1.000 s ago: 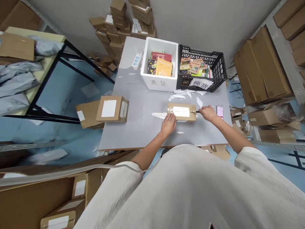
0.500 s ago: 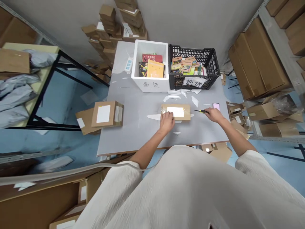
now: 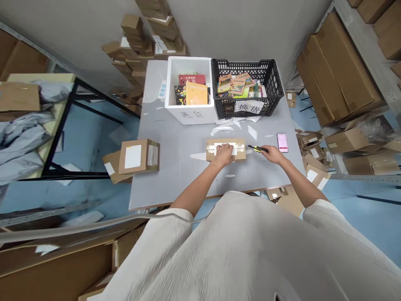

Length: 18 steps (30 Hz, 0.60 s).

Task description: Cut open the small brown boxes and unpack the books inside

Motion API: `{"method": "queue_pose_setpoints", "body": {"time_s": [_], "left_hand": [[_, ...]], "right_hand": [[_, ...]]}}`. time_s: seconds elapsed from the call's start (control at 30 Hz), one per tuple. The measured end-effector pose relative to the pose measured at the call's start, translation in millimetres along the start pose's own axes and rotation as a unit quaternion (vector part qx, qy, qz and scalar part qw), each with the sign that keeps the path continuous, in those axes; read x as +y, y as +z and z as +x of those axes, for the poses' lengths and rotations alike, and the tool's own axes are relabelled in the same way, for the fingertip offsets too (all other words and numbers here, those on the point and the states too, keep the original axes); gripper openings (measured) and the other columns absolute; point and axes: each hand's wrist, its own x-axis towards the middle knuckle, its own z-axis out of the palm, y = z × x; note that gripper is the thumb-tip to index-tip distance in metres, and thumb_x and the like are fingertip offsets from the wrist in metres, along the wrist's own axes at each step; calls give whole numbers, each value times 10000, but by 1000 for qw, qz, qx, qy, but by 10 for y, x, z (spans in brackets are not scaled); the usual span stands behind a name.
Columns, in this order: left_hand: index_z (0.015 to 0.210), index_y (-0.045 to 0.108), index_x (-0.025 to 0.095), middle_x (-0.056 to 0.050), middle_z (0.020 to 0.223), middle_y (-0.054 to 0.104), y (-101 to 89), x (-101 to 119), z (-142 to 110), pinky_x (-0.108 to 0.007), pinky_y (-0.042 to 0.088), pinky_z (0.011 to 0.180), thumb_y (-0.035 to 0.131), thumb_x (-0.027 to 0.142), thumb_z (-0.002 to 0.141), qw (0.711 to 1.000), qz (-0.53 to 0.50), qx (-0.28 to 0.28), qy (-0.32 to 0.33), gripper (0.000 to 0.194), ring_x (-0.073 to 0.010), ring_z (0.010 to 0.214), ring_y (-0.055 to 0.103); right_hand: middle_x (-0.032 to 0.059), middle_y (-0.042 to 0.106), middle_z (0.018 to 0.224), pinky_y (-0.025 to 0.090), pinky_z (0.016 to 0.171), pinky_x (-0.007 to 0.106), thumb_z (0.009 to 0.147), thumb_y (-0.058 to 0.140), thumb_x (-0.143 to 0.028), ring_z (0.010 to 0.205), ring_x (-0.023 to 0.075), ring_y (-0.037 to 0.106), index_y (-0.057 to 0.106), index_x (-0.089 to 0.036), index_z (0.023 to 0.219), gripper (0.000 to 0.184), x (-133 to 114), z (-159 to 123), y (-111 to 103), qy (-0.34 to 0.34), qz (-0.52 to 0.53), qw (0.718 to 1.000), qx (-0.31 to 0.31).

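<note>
A small taped cardboard box [image 3: 241, 153] with a white label lies on the grey table [image 3: 175, 175]. My left hand [image 3: 223, 154] bears on its top with bent fingers, covering part of the label and holding the box. In my right hand [image 3: 273, 154] is a black and yellow utility knife [image 3: 258, 148], fingers wrapped round its handle. The knife's tip points left, close to the box's right end; whether it touches I cannot tell.
A white foam box [image 3: 191, 115] and a black plastic crate [image 3: 260, 109], both holding books, stand at the back. Paper scraps [image 3: 252, 132] lie before them. A phone [image 3: 282, 142] lies right, a larger carton [image 3: 134, 156] left. Shelves with cartons [image 3: 338, 71] flank the right.
The knife in my right hand has come closer to the box's right end. My left hand has shifted further onto the label. The phone is now uncovered, and the view has shifted slightly.
</note>
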Motion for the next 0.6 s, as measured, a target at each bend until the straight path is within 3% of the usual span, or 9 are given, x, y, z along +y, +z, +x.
{"method": "queue_pose_setpoints", "body": {"time_s": [0.13, 0.3, 0.43, 0.6], "left_hand": [[1368, 647, 219, -177, 1461, 659, -77, 4, 120, -579, 320, 1285, 931, 418, 841, 999, 25, -25, 2, 631, -421, 1472, 544], [1463, 559, 234, -180, 1533, 601, -21, 28, 84, -490, 418, 1223, 968, 413, 816, 999, 32, -8, 6, 786, -406, 1487, 544], [1486, 518, 223, -193, 1516, 621, 54, 53, 20, -492, 444, 1227, 930, 355, 854, 999, 32, 14, 14, 766, -405, 1483, 564], [1469, 536, 210, -211, 1510, 634, 108, 54, -16, -538, 379, 1316, 922, 321, 855, 999, 21, 33, 21, 734, -419, 1488, 581]], "right_hand": [[100, 859, 1245, 528, 828, 307, 1089, 636, -343, 1054, 294, 781, 813, -236, 1368, 348, 21, 44, 8, 3, 15, 1000, 7], [89, 864, 1184, 510, 807, 297, 1081, 631, -346, 986, 272, 764, 827, -226, 1302, 319, 20, 109, 3, -3, 19, 1000, 1], [82, 869, 1154, 507, 826, 303, 1081, 608, -353, 977, 268, 755, 832, -229, 1302, 338, 17, 181, 1, -37, 2, 999, -23], [104, 862, 1259, 499, 873, 335, 1096, 554, -332, 1081, 299, 759, 827, -249, 1372, 397, -44, 326, 4, -58, -101, 992, -44]]}}
